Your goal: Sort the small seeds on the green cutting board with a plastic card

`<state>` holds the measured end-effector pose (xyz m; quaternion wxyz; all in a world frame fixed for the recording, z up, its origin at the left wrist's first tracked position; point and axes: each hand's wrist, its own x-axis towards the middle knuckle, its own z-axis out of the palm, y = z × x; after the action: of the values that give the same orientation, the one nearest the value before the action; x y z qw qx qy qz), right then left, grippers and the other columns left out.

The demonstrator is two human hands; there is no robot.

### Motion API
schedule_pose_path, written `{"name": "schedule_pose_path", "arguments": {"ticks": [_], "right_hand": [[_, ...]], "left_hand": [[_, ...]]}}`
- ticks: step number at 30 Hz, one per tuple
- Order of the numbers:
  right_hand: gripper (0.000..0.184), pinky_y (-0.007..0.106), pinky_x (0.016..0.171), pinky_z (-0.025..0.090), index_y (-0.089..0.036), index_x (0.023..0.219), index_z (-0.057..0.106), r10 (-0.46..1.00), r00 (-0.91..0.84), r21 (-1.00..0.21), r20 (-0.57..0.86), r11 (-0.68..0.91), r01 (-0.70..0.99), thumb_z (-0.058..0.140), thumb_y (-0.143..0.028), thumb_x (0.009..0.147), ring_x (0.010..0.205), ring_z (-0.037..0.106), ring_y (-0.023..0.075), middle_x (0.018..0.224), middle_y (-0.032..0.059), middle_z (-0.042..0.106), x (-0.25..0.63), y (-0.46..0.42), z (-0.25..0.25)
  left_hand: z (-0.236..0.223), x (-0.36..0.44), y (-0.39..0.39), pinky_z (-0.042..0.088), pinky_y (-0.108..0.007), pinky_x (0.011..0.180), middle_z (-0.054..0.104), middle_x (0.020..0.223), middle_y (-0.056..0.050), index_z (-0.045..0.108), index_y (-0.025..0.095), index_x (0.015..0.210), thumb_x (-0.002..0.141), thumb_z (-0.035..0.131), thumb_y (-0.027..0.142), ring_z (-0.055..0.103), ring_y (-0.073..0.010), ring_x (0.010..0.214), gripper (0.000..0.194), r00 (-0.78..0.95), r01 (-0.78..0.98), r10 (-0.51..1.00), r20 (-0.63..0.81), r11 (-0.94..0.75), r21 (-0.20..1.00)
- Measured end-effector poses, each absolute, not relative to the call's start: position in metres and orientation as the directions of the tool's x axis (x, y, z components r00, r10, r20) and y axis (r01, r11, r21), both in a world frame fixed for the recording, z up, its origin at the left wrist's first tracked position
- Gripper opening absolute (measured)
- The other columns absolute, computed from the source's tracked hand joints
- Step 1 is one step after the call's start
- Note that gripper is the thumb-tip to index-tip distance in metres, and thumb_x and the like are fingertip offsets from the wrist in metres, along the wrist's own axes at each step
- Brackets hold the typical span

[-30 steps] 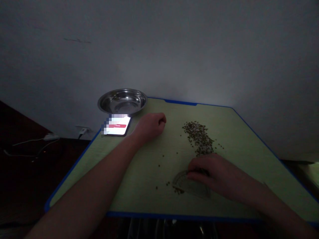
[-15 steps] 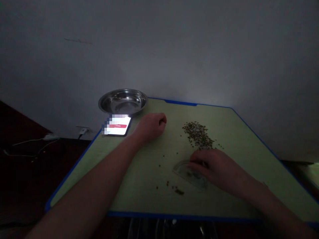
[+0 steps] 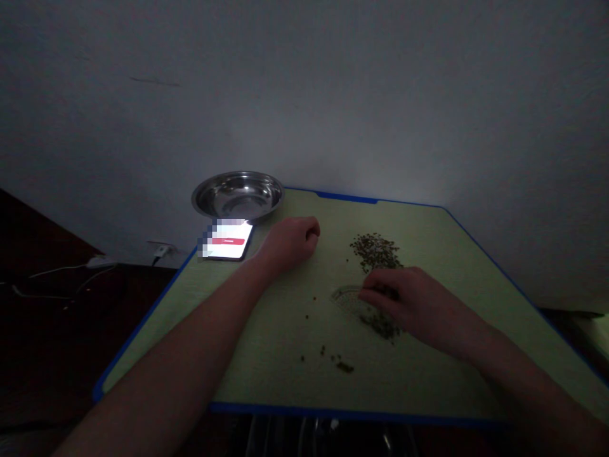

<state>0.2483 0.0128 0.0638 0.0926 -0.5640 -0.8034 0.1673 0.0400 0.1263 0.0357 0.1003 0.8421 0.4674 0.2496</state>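
My left hand [image 3: 291, 240] rests on the table as a loose fist, with no object showing in it. My right hand [image 3: 404, 293] pinches a clear, half-round plastic protractor [image 3: 346, 298] by its upper right part, and its fingers hide some of it. The protractor is tilted low over the table and slightly blurred. Beyond the right hand lies a pile of small brown-green grains [image 3: 375, 251], partly covered by the hand. A second small heap of grains [image 3: 380, 327] sits at the protractor's near edge, under the right hand.
The pale green table [image 3: 266, 355] has a blue rim. At the far left stand a steel basin [image 3: 238, 195] and, in front of it, a lit phone [image 3: 227, 241]. Loose grains and a dark fragment [image 3: 345, 367] lie near the front. A wall [image 3: 304, 95] rises behind the table.
My right hand and the protractor have moved away from me, towards the main pile. A small heap of grains now shows on the near side of the protractor. My left hand stays put.
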Motion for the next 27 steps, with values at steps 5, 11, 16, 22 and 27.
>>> {"name": "schedule_pose_path", "arguments": {"ticks": [5, 11, 16, 22, 27], "right_hand": [[0.019, 0.024, 0.057, 0.035, -0.02, 0.077, 0.066, 0.901, -0.431, -0.449, 0.046, 0.404, 0.797, 0.055, -0.032, 0.088, 0.058, 0.053, 0.0108, 0.068, -0.0011, 0.064, 0.234, 0.04, 0.081], [0.019, 0.025, 0.057, 0.036, -0.017, 0.077, 0.068, 0.891, -0.455, -0.439, 0.005, 0.411, 0.799, 0.055, -0.029, 0.086, 0.058, 0.053, 0.0114, 0.067, 0.001, 0.064, 0.231, 0.074, 0.081], [0.019, 0.024, 0.058, 0.038, -0.016, 0.08, 0.069, 0.899, -0.438, -0.448, -0.024, 0.381, 0.808, 0.055, -0.028, 0.085, 0.062, 0.055, 0.0124, 0.073, 0.0034, 0.067, 0.236, 0.083, 0.057], [0.019, 0.024, 0.061, 0.039, -0.016, 0.083, 0.07, 0.89, -0.455, -0.482, 0.027, 0.41, 0.774, 0.056, -0.027, 0.085, 0.066, 0.057, 0.0128, 0.076, 0.0041, 0.069, 0.217, 0.088, 0.045], [0.017, 0.024, 0.061, 0.037, -0.016, 0.082, 0.069, 0.858, -0.506, -0.48, 0.089, 0.482, 0.733, 0.055, -0.023, 0.086, 0.066, 0.057, 0.0129, 0.074, 0.003, 0.069, 0.193, 0.09, 0.042]], "left_hand": [[0.034, 0.038, 0.131, 0.042, -0.029, 0.064, 0.069, 0.075, -0.004, 0.069, 0.019, 0.086, 0.079, 0.046, 0.02, 0.058, -0.0156, 0.065, 0.023, 0.427, 0.759, 0.834, 0.35, -0.541, 0.363], [0.034, 0.035, 0.133, 0.043, -0.03, 0.067, 0.069, 0.078, -0.006, 0.069, 0.019, 0.086, 0.08, 0.046, 0.02, 0.059, -0.0169, 0.068, 0.023, 0.399, 0.772, 0.844, 0.359, -0.52, 0.366], [0.034, 0.035, 0.132, 0.044, -0.03, 0.068, 0.07, 0.081, -0.006, 0.069, 0.019, 0.087, 0.08, 0.047, 0.019, 0.06, -0.0169, 0.071, 0.023, 0.404, 0.777, 0.847, 0.344, -0.517, 0.359], [0.034, 0.035, 0.132, 0.044, -0.03, 0.067, 0.07, 0.081, -0.006, 0.068, 0.019, 0.087, 0.08, 0.046, 0.019, 0.06, -0.0177, 0.072, 0.023, 0.411, 0.786, 0.841, 0.351, -0.522, 0.331], [0.034, 0.034, 0.133, 0.042, -0.03, 0.064, 0.069, 0.079, -0.006, 0.067, 0.019, 0.086, 0.08, 0.045, 0.021, 0.06, -0.0182, 0.07, 0.023, 0.403, 0.812, 0.828, 0.39, -0.52, 0.266]]}}
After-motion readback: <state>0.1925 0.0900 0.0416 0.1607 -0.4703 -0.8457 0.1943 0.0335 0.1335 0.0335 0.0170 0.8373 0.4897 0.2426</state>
